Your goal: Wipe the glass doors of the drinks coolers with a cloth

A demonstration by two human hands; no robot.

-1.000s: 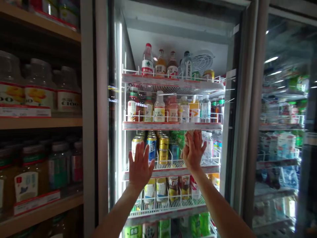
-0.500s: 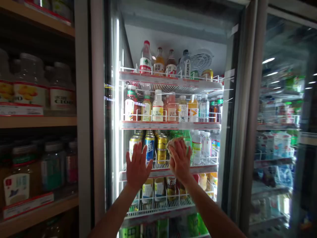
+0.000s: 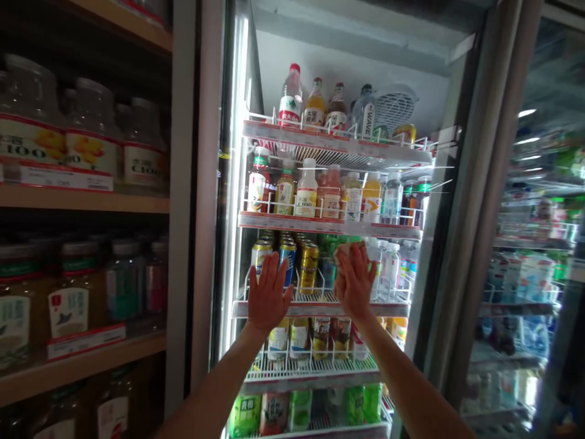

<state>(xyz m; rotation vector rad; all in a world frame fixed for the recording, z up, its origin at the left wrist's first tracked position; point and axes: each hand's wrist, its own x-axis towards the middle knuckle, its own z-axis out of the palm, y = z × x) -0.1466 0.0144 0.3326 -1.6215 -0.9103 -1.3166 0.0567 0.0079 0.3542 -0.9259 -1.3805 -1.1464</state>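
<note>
My left hand [image 3: 269,294] lies flat and open against the glass door [image 3: 347,67] of a lit drinks cooler, fingers spread and pointing up, in front of the cans [image 3: 309,266] on the third shelf. My right hand [image 3: 354,284] presses a small light cloth [image 3: 342,249] against the same glass a little to the right. The cloth shows above my fingertips, just under the second shelf's price strip [image 3: 329,224]. Both forearms reach up from the bottom of the view.
Inside the cooler, wire shelves hold bottles [image 3: 307,192] above and green cartons [image 3: 247,414] at the bottom. Wooden shelves [image 3: 86,201] with large jars [image 3: 91,146] stand to the left. A second glass-door cooler [image 3: 525,256] stands to the right.
My right hand slid the cloth left and down across the glass, then back right and up. My left hand stayed flat on the glass. The view shifted slightly.
</note>
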